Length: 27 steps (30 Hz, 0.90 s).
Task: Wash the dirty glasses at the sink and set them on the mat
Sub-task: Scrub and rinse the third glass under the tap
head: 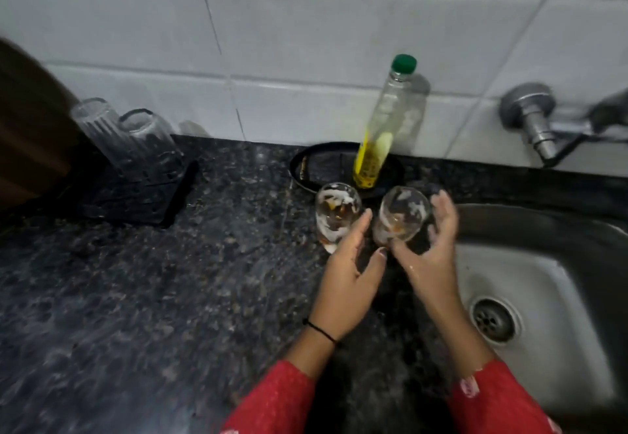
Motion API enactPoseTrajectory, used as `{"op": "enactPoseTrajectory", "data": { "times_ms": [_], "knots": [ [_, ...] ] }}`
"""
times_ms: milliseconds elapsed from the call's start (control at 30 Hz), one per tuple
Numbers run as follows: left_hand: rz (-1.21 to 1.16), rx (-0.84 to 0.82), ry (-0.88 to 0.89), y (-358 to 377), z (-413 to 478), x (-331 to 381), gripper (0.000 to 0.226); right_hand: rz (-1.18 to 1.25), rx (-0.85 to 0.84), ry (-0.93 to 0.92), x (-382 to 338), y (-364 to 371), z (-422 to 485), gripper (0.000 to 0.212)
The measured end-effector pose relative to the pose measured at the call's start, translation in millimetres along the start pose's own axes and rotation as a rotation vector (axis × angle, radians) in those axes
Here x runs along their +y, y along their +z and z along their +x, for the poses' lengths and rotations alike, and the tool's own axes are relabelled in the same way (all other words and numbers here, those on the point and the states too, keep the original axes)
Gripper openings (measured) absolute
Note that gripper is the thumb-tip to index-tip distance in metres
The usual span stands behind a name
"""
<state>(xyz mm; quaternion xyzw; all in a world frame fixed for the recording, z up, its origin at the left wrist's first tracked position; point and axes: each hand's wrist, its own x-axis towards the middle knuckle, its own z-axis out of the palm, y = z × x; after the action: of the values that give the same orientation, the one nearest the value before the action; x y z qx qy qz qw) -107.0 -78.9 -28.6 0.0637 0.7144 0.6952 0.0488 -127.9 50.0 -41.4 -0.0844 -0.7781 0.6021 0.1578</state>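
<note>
Lower centre of frame: left grip [350,263] is released, fingers straight, one fingertip seen against the left glass [334,221]. Right grip [433,250] is clasped round the right glass [401,217], thumb in front, fingers behind. Both glasses are foam-streaked with brown residue and sit at the bench [170,280] edge just left of the sink [543,226] rim. Whether the right glass is lifted off cannot be told. Step judged: right glass to be taken over the basin and rinsed. Soapy glass is likely slick, so it should be held low on the body and lifted over the rim, not dragged. A knock on the left glass, just beside, is to be avoided. Open room: basin at right around the drain [492,319]; a wide stretch of bench at left. Behind the glasses, a green-capped bottle [384,127] stands tilted in a black dish [316,165], near enough to be clipped. Upper left: mat [136,195] carrying two upturned glasses [102,127], room judged left at its near edge. Tap [537,120] at upper right, no stream seen.
</note>
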Motion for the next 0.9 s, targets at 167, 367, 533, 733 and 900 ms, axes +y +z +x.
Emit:
{"op": "enactPoseTrajectory", "data": {
  "times_ms": [167,367,533,733,900],
  "knots": [
    [0.036,0.048,-0.077,41.4,24.2,-12.7,0.071,0.109,-0.091,0.051,22.2,-3.9,27.0,0.074],
    [0.006,0.134,0.027,85.7,17.7,-2.2,0.04,0.19,-0.042,0.07,21.2,-67.2,14.2,0.064],
    [-0.001,0.071,0.024,169.0,41.6,32.4,0.04,0.119,0.041,0.115,26.7,-161.4,9.9,0.065],
    [0.112,0.163,-0.121,276.6,101.7,84.7,0.049,0.056,0.063,0.114,38.5,-263.8,21.9,0.071],
    [0.063,0.377,-0.291,282.4,138.5,83.5,0.043,0.044,0.03,0.139,50.7,-291.9,24.5,0.071]
  ]
}}
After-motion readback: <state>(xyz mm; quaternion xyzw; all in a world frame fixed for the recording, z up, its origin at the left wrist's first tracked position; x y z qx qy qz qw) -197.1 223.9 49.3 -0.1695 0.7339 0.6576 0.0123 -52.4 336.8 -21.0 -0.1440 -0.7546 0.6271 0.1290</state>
